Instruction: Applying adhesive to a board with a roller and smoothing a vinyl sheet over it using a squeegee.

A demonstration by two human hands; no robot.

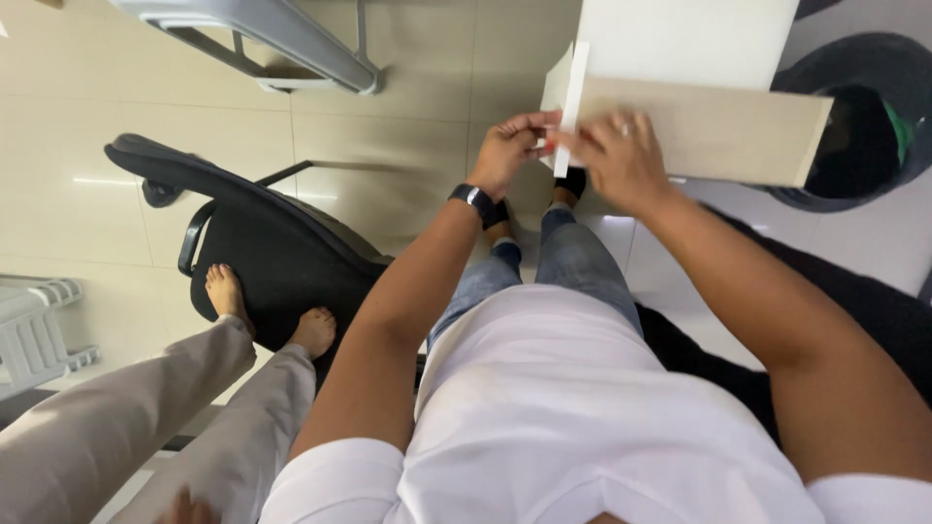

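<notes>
Both hands pinch at the near corner of a white cabinet panel. The left hand (507,147) closes its thumb and fingertips on a thin white strip (568,107), seemingly an edge band or protective film, that runs up the corner edge of the panel (694,126). The right hand (626,160), with a ring on one finger, lies with fingers pressed on the beige face of the panel just beside the strip, apparently steadying the board while the left hand works the strip. The strip stands slightly off the edge at its upper part, so it looks partly loose there; whether it is going on or coming off cannot be told.

The panel belongs to a white boxlike piece of furniture (689,39), which sits right in front of the person at about chest reach, so the corner is held close under the eyes.

To the right stands a dark round bin (874,68); its inside is mostly dark, with something green at the far rim, and nothing more can be made out. At left, a second person's bare feet (272,311) rest on a black office chair (262,233) that lies tipped on the tiled floor (388,146).
</notes>
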